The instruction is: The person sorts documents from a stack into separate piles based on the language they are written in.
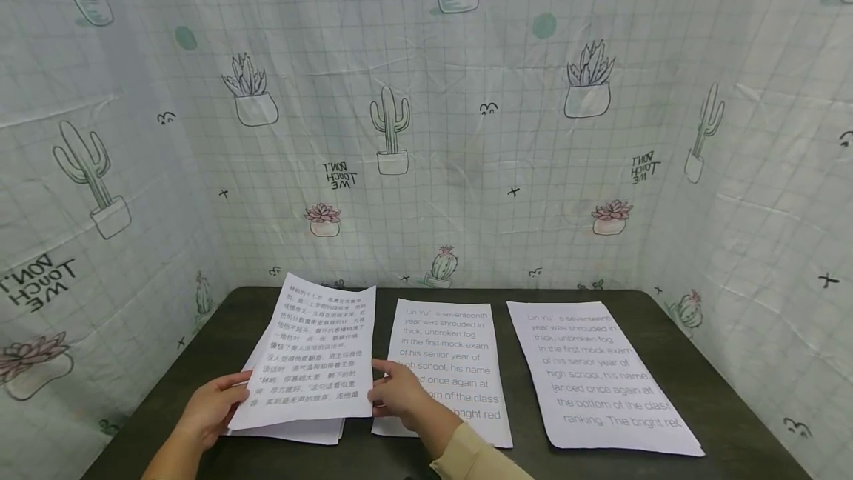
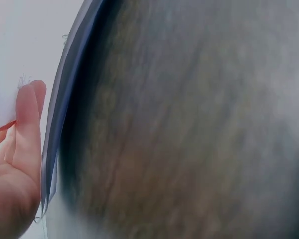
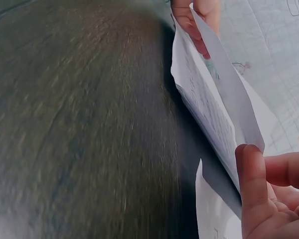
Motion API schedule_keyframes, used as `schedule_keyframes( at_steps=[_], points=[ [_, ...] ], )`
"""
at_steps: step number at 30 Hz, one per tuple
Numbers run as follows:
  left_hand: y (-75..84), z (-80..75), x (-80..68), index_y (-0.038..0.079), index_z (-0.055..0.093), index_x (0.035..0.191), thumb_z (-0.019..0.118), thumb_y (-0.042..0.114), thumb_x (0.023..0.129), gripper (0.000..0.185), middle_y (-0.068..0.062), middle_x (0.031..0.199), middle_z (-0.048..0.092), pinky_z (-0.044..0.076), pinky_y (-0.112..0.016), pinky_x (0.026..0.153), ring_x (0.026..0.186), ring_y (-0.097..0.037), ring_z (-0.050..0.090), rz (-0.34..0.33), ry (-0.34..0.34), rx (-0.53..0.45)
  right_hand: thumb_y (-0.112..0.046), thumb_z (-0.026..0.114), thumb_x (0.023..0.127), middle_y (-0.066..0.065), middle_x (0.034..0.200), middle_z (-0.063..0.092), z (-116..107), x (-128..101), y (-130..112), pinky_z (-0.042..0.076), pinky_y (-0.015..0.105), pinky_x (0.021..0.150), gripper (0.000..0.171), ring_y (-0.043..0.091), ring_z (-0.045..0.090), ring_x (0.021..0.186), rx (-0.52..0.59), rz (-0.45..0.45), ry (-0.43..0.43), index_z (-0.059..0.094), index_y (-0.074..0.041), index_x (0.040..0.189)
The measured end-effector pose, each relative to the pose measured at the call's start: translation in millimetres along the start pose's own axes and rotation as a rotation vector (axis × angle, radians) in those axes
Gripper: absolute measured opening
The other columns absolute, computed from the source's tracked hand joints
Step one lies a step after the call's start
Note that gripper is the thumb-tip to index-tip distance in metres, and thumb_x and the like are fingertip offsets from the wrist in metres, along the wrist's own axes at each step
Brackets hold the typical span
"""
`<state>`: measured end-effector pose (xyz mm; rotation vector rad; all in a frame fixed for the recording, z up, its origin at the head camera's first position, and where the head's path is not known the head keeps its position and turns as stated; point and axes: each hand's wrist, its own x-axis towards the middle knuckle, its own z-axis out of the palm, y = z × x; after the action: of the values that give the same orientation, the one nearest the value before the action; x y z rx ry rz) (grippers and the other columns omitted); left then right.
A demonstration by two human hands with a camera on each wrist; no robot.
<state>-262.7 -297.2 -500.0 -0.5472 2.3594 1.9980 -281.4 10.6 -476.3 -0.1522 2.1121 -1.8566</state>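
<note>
A white sheet of paper (image 1: 313, 354) printed with Chinese text is raised over a paper stack (image 1: 300, 431) on the left of the table. My left hand (image 1: 209, 406) pinches its left edge near the bottom, thumb in front. On the opposite edge, my right hand (image 1: 400, 395) pinches the sheet between thumb and fingers. The right wrist view shows a gap between the lifted sheet (image 3: 229, 84) and the printed pages (image 3: 202, 94) underneath. In the left wrist view, the fingers of the left hand (image 2: 17, 164) lie beside the paper edges.
A middle paper stack (image 1: 446, 354) with English print lies partly under my right forearm. Farther right is another English stack (image 1: 593, 376), its sheets slightly fanned. All lie on a dark table (image 1: 533, 458), with a cactus-patterned cloth (image 1: 426, 132) hanging behind and at both sides.
</note>
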Motion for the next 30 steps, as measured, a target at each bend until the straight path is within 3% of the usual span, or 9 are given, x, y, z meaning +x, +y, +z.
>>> schedule_keyframes(
  at_steps=[7,16,20,26,30],
  points=[
    [-2.9,-5.7,-0.5,-0.012,0.041,0.141,0.054,0.004,0.095,0.050,0.000,0.094,0.068,0.058,-0.033,0.065,0.076,-0.012,0.065,-0.002,0.027,0.013,0.013,0.058,0.077,0.010,0.090,0.065,6,2,0,0.055,0.023,0.055,0.065,0.015,0.061,0.066,-0.037,0.006,-0.008,0.047,0.003,0.141],
    [-2.2,-5.0,-3.8,-0.012,0.043,0.139,0.055,0.006,0.095,0.048,-0.002,0.092,0.068,0.058,-0.033,0.065,0.074,-0.012,0.065,-0.019,0.052,0.033,0.012,0.059,0.079,0.010,0.090,0.066,8,2,0,0.058,0.027,0.059,0.063,0.015,0.062,0.069,-0.050,0.026,-0.020,0.048,0.004,0.140],
    [-0.5,-4.4,-5.1,-0.012,0.042,0.139,0.053,0.010,0.097,0.048,-0.008,0.095,0.068,0.058,-0.034,0.064,0.073,-0.013,0.065,-0.007,0.052,0.062,0.008,0.060,0.083,0.013,0.099,0.067,9,4,1,0.061,0.033,0.066,0.058,0.018,0.067,0.079,-0.040,0.033,-0.035,0.046,0.008,0.140],
    [5.8,-4.9,-6.2,-0.012,0.038,0.141,0.051,0.016,0.099,0.051,-0.029,0.118,0.060,0.056,-0.031,0.068,0.082,-0.014,0.065,0.021,0.046,0.118,0.003,0.060,0.087,0.021,0.116,0.063,9,5,0,0.061,0.039,0.074,0.055,0.026,0.068,0.093,-0.029,0.047,-0.047,0.044,0.012,0.139],
    [11.2,-4.3,-6.2,-0.014,0.036,0.141,0.051,0.015,0.099,0.054,-0.036,0.134,0.047,0.056,-0.028,0.075,0.094,-0.016,0.064,0.046,0.040,0.136,0.002,0.061,0.088,0.022,0.116,0.063,6,4,-2,0.061,0.039,0.076,0.055,0.026,0.068,0.094,-0.045,0.046,-0.049,0.044,0.011,0.139]
  ],
)
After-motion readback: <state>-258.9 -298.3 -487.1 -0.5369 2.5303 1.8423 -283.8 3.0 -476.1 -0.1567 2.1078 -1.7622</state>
